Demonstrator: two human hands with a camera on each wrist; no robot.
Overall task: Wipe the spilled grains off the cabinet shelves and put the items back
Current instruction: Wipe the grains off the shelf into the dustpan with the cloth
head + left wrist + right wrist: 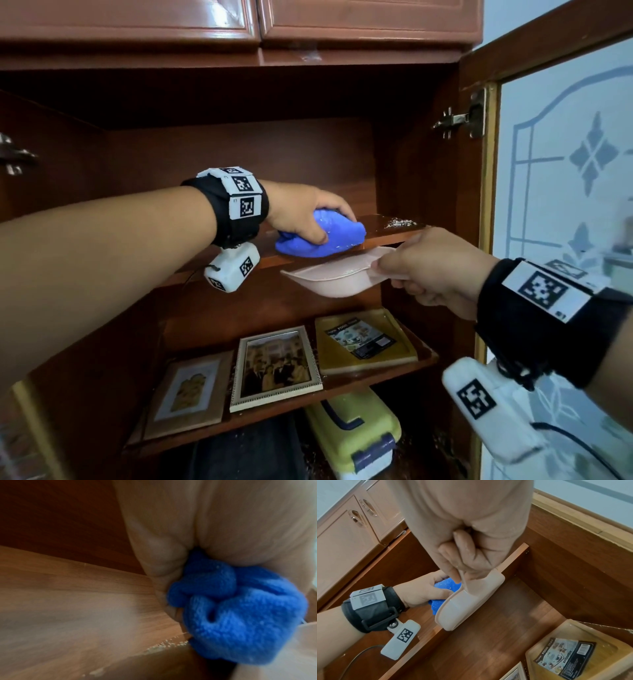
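Observation:
My left hand grips a bunched blue cloth at the front edge of the upper cabinet shelf. The cloth fills the left wrist view, with white grains lying along the shelf edge beside it. More spilled grains lie on the shelf to the right of the cloth. My right hand pinches the rim of a pale pink tray, held just under the shelf edge below the cloth. In the right wrist view, the pink tray touches the shelf's front edge.
On the lower shelf lie two picture frames and a yellow food tray with a label. A yellow lidded box sits lower down. The cabinet door stands open at right, with its hinge.

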